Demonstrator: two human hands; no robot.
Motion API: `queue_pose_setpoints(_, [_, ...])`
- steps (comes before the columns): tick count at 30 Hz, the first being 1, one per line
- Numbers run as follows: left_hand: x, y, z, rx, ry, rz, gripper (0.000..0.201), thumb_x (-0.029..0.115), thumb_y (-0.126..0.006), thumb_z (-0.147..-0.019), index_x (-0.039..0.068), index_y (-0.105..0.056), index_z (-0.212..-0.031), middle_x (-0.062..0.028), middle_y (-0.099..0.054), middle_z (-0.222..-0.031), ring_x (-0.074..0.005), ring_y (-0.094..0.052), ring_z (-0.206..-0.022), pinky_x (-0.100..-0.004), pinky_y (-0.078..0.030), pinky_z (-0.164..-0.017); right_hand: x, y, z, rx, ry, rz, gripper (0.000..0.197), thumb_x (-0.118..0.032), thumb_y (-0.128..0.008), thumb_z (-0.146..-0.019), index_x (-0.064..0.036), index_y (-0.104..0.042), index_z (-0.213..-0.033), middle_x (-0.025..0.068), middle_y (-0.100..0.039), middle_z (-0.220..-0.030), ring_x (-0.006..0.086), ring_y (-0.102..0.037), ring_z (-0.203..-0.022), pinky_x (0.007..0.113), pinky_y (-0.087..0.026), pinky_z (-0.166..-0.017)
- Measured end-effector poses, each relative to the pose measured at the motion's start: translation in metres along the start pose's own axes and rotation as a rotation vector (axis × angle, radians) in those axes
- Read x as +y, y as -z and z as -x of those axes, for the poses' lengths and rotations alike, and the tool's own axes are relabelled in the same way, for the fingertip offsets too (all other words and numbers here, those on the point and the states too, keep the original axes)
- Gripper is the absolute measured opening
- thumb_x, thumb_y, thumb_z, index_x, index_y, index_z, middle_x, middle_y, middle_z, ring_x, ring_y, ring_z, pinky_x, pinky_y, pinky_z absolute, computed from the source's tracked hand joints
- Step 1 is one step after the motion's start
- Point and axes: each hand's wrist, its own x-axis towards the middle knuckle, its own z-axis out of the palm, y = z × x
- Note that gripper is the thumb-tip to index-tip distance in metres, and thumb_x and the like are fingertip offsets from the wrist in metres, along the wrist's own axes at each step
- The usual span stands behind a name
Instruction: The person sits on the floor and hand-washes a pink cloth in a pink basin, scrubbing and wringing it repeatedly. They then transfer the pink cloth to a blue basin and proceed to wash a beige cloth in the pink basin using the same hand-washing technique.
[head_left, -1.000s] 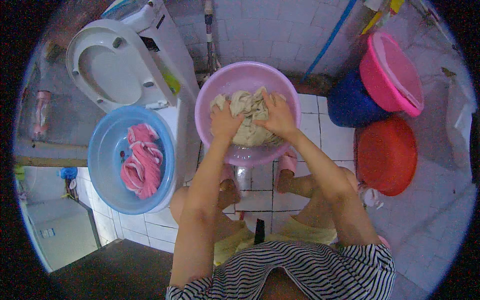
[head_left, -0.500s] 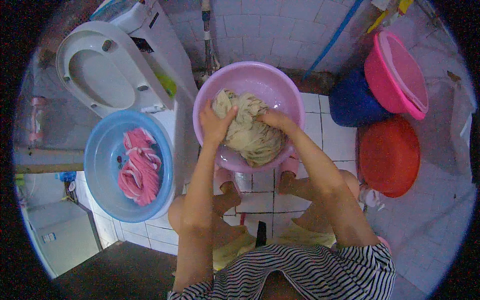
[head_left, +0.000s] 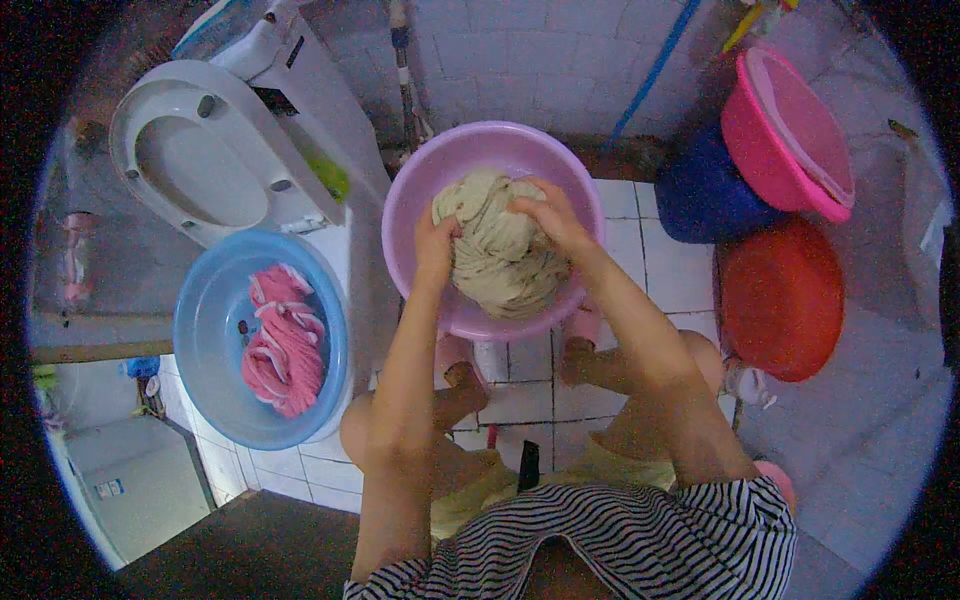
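A bunched beige cloth, looking wet and crumpled, lies in a pink-purple basin on the floor between my feet. My left hand grips the cloth at its left side, thumb on top and fingers partly hidden behind the folds. From the upper right, my right hand holds the cloth's edge, its thumb pressed on the folds and its fingers around the far side. Whatever lies under the cloth is hidden.
To the left, a blue basin with a pink towel rests by a toilet with its seat raised. At right stand a dark blue bucket, a bright pink basin and a red basin. Tiled wall rises behind.
Both hands have shifted their grip on the cloth, which is now gathered into a rounder, smoother bundle. The right hand sits slightly higher, its fingers reaching round the far edge. The view has shifted slightly.
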Motion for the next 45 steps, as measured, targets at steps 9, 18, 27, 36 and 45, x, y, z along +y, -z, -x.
queue_pose_setpoints(9, [-0.005, -0.006, 0.041, 0.232, -0.394, -0.627, 0.045, 0.027, -0.056, -0.083, 0.0, -0.046, -0.117, -0.019, -0.047, -0.113, -0.03, -0.047, -0.101, -0.039, -0.038, -0.087, 0.019, 0.0, 0.074, 0.024, 0.388, 1.092, 0.061, -0.026, -0.071, -0.061, -0.0089, -0.049, -0.115, 0.0164, -0.036, -0.133, 0.0359, -0.037, -0.121, 0.047, -0.032, -0.098])
queue_pose_setpoints(18, [-0.055, 0.005, 0.02, -0.015, -0.515, -1.235, 0.063, 0.052, -0.054, -0.079, 0.024, -0.041, -0.134, -0.0203, -0.033, -0.138, -0.044, -0.036, -0.122, -0.0506, -0.037, -0.093, 0.043, -0.022, 0.038, -0.033, 0.405, 1.132, 0.098, -0.038, -0.072, -0.061, -0.016, -0.022, -0.142, 0.0213, -0.01, -0.147, 0.0477, -0.026, -0.125, 0.065, -0.026, -0.097])
queue_pose_setpoints(27, [-0.078, 0.022, -0.05, -0.135, -0.259, -1.302, 0.062, 0.052, -0.048, -0.085, 0.009, -0.045, -0.129, -0.024, -0.047, -0.124, -0.0422, -0.048, -0.109, -0.0457, -0.038, -0.093, 0.048, -0.026, -0.021, 0.088, 0.351, 0.915, 0.084, -0.037, -0.069, -0.069, -0.0121, -0.028, -0.139, 0.0221, -0.042, -0.13, 0.0406, -0.048, -0.11, 0.049, -0.042, -0.091])
queue_pose_setpoints(36, [-0.027, 0.034, -0.063, -0.099, -0.081, -0.474, 0.053, 0.031, -0.057, -0.086, -0.001, -0.043, -0.127, -0.0223, -0.052, -0.119, -0.0344, -0.048, -0.112, -0.0384, -0.035, -0.097, 0.021, 0.005, -0.02, -0.062, -0.294, -0.127, 0.049, -0.032, -0.062, -0.072, -0.0021, -0.056, -0.111, 0.0139, -0.06, -0.094, 0.0198, -0.056, -0.092, 0.032, -0.044, -0.078])
queue_pose_setpoints(45, [-0.096, 0.025, 0.029, 0.083, -0.013, -0.519, 0.096, 0.017, -0.077, -0.063, -0.004, -0.016, -0.135, -0.0233, -0.044, -0.124, -0.032, -0.045, -0.115, -0.0389, -0.033, -0.1, 0.013, -0.011, -0.032, 0.158, 0.418, 0.849, 0.065, -0.039, -0.067, -0.07, 0.0016, -0.05, -0.118, 0.0244, -0.048, -0.121, 0.0361, -0.042, -0.115, 0.043, -0.034, -0.097])
